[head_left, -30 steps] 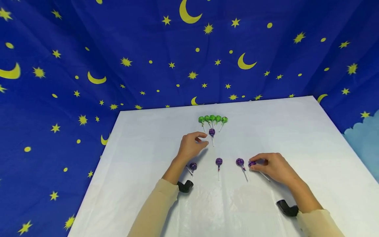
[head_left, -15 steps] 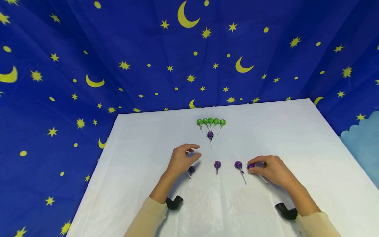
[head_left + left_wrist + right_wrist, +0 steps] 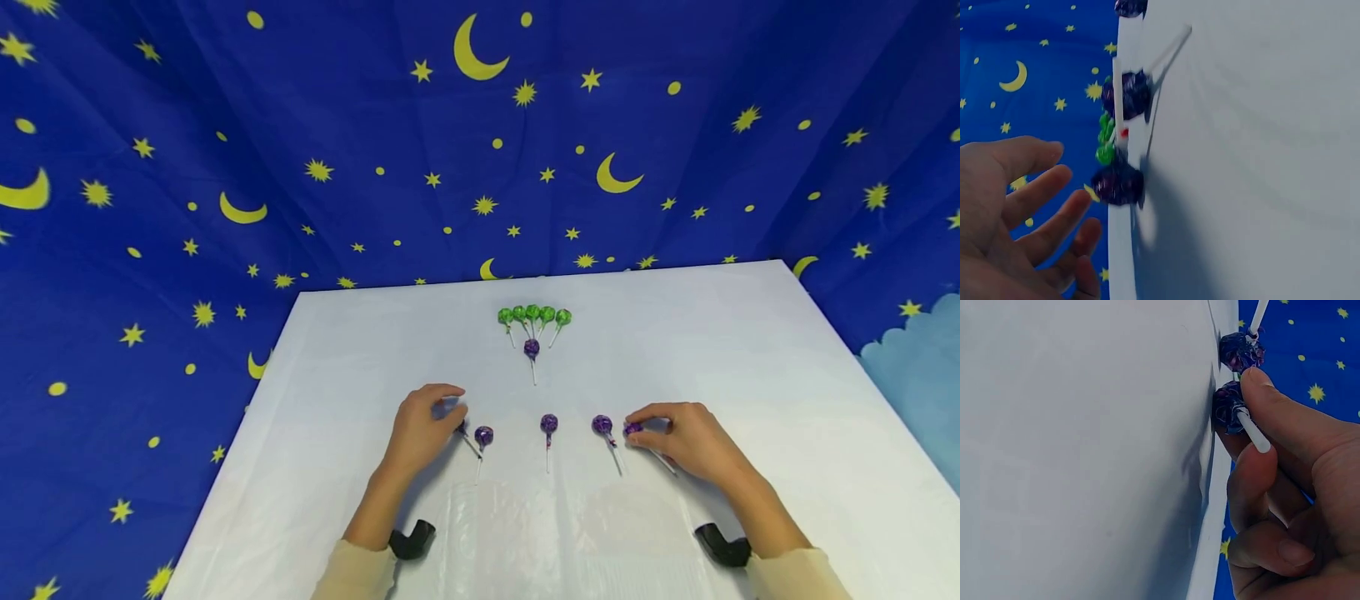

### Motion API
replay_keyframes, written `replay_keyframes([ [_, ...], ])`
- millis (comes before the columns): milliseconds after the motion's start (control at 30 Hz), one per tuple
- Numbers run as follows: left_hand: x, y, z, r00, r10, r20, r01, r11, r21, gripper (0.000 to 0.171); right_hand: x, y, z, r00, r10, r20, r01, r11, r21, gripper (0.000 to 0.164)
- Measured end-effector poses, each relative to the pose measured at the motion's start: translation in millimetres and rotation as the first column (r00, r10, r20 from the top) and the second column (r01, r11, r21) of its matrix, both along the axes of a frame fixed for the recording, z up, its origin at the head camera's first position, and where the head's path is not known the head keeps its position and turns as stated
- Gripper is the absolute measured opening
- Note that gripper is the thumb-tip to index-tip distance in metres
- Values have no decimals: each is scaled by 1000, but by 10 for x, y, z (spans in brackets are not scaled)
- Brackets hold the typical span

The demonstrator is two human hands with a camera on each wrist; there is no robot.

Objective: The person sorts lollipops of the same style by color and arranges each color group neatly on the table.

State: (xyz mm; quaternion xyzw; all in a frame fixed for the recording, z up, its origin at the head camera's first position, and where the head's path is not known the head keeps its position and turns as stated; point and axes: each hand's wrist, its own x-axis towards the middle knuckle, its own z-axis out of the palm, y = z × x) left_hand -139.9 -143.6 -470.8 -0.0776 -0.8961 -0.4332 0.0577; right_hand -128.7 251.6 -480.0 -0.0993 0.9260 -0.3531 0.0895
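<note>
My right hand (image 3: 693,437) pinches the head of the rightmost purple lollipop (image 3: 1229,409) between thumb and fingers; its white stick points toward me. Over the leftmost purple lollipop (image 3: 1119,185) hovers my left hand (image 3: 420,429), its relaxed fingers apart from the candy in the left wrist view. That lollipop's head is partly hidden by the hand in the head view. Between the hands lie a purple lollipop (image 3: 483,436) with its stick near the leftmost one's, a middle one (image 3: 549,423) and another (image 3: 602,425) beside the pinched one.
Farther back, several green lollipops (image 3: 532,312) fan out, heads away from me. A single purple lollipop (image 3: 532,348) lies just below their sticks. All rest on a white-covered table (image 3: 360,350). A blue star-and-moon cloth (image 3: 375,125) hangs behind it.
My left hand has drawn back from beside the single purple lollipop near the green ones, moving left and toward me to the leftmost lollipop. The right hand keeps its pinch in place.
</note>
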Motion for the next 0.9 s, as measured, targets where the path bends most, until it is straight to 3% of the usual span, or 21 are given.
replay_keyframes([
  [233,65,-162,-66,999,42,22,-41,997,-62,26,-17,-17,-26,999,11,-52,-10,1000,15,27],
  [433,86,-174,-79,997,4,83,6,993,-118,30,-2,-10,-14,995,6,-98,-3,1000,30,26],
  [700,99,-168,-81,994,1,107,8,996,-90,29,3,7,-6,993,6,-121,-3,1000,24,26],
  [900,93,-148,-131,997,-5,75,12,996,-91,25,6,-1,-19,993,2,-114,1,1000,25,27],
])
